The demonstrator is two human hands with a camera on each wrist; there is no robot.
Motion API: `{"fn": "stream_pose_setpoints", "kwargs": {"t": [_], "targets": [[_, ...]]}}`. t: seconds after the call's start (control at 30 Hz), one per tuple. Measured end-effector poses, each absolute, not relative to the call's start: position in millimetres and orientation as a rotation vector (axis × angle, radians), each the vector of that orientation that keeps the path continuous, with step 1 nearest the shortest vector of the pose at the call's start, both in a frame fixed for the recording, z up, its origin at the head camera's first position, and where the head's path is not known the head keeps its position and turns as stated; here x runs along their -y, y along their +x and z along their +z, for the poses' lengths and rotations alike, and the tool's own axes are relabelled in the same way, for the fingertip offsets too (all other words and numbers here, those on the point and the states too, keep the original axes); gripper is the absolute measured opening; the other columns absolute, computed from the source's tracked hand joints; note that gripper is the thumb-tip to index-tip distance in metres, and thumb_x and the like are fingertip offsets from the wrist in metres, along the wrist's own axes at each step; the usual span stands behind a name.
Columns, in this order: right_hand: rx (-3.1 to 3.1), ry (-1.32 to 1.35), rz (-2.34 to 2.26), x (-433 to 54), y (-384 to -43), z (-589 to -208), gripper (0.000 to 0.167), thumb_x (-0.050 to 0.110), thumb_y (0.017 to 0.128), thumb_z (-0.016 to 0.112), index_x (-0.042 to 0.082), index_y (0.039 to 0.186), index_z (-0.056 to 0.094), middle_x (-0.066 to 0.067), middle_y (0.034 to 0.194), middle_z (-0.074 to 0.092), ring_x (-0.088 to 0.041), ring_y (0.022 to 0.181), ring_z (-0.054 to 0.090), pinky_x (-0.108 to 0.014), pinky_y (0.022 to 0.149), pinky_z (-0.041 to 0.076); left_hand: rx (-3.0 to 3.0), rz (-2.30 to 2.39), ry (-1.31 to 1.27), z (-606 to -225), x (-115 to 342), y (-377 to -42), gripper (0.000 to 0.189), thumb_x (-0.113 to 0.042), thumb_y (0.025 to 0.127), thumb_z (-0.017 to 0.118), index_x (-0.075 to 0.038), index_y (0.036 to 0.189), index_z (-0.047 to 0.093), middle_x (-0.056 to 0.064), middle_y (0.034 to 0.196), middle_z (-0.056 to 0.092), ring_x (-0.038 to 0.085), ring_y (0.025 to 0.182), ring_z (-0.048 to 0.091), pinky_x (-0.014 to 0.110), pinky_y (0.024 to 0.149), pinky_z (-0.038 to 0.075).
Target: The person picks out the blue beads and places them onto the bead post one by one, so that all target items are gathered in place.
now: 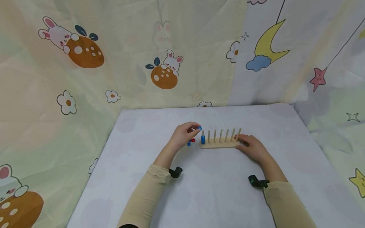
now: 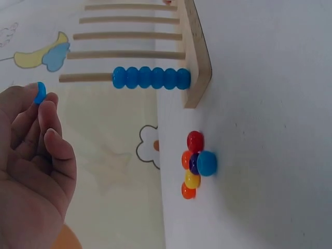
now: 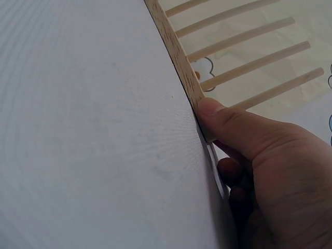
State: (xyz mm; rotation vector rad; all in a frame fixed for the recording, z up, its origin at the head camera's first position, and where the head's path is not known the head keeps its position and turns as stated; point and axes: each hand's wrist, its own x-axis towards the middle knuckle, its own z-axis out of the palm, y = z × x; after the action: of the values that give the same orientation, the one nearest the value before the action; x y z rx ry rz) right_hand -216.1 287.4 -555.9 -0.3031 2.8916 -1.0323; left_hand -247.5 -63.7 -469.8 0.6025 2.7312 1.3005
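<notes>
A wooden peg rack [image 1: 219, 145] with a row of upright pegs stands on the table. Several blue beads [image 2: 150, 78] are stacked on its leftmost peg. Between thumb and fingertips my left hand [image 1: 183, 133] pinches one more blue bead [image 2: 40, 93], held near the top of that peg and apart from it. My right hand [image 1: 253, 148] grips the right end of the rack's base, its thumb [image 3: 212, 107] on the base's front side. The other pegs in view carry no beads.
A small cluster of loose beads lies on the table left of the rack, below my left hand: a red bead [image 2: 195, 141], a blue bead [image 2: 207, 163], a yellow bead [image 2: 192, 179], orange ones and a dark blue one. A printed curtain [image 1: 199, 79] hangs behind the table.
</notes>
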Motion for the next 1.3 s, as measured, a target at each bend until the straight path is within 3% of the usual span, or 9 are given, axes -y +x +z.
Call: {"fn": "stream_pose_setpoints", "kwargs": {"t": [0.27, 0.53, 0.7, 0.97, 1.3], "targets": [[-2.889, -0.303, -1.035, -286, -216, -555, 0.054, 0.035, 0.093, 0.068, 0.011, 0.14, 0.055, -0.02, 0.143, 0.052, -0.043, 0.131, 0.045, -0.062, 0.107, 0.033, -2.698, 1.307, 0.617, -475, 55, -249, 0.027, -0.036, 0.097, 0.064, -0.024, 0.121, 0.066, -0.008, 0.106, 0.069, 0.009, 0.086, 0.062, 0.025, 0.066, 0.052], [-2.891, -0.305, -1.024, -288, -217, -556, 0.054, 0.035, 0.093, 0.068, 0.012, 0.14, 0.055, -0.019, 0.145, 0.051, -0.042, 0.133, 0.044, -0.062, 0.108, 0.032, -2.653, 1.327, 0.585, -479, 53, -249, 0.028, -0.039, 0.097, 0.063, -0.025, 0.121, 0.066, -0.007, 0.105, 0.068, 0.019, 0.072, 0.064, 0.029, 0.057, 0.051], [-2.89, -0.302, -1.023, -287, -216, -555, 0.053, 0.034, 0.093, 0.068, 0.012, 0.139, 0.055, -0.018, 0.145, 0.051, -0.042, 0.133, 0.044, -0.062, 0.108, 0.032, -2.653, 1.324, 0.594, -483, 53, -249, 0.028, -0.039, 0.096, 0.064, -0.025, 0.12, 0.067, -0.007, 0.102, 0.068, 0.014, 0.071, 0.062, 0.028, 0.057, 0.052], [-2.889, -0.302, -1.025, -286, -215, -554, 0.052, 0.034, 0.093, 0.068, 0.013, 0.139, 0.056, -0.018, 0.145, 0.051, -0.042, 0.133, 0.043, -0.063, 0.108, 0.032, -2.715, 1.277, 0.633, -489, 52, -249, 0.026, -0.035, 0.096, 0.065, -0.023, 0.118, 0.069, -0.006, 0.107, 0.069, 0.008, 0.086, 0.061, 0.023, 0.067, 0.052], [-2.895, -0.296, -1.036, -288, -216, -556, 0.051, 0.034, 0.093, 0.068, 0.013, 0.138, 0.056, -0.017, 0.145, 0.052, -0.041, 0.132, 0.045, -0.061, 0.108, 0.033, -2.713, 1.232, 0.619, -494, 50, -249, 0.027, -0.035, 0.096, 0.065, -0.022, 0.119, 0.069, -0.005, 0.108, 0.069, 0.01, 0.09, 0.061, 0.024, 0.071, 0.052]]}}
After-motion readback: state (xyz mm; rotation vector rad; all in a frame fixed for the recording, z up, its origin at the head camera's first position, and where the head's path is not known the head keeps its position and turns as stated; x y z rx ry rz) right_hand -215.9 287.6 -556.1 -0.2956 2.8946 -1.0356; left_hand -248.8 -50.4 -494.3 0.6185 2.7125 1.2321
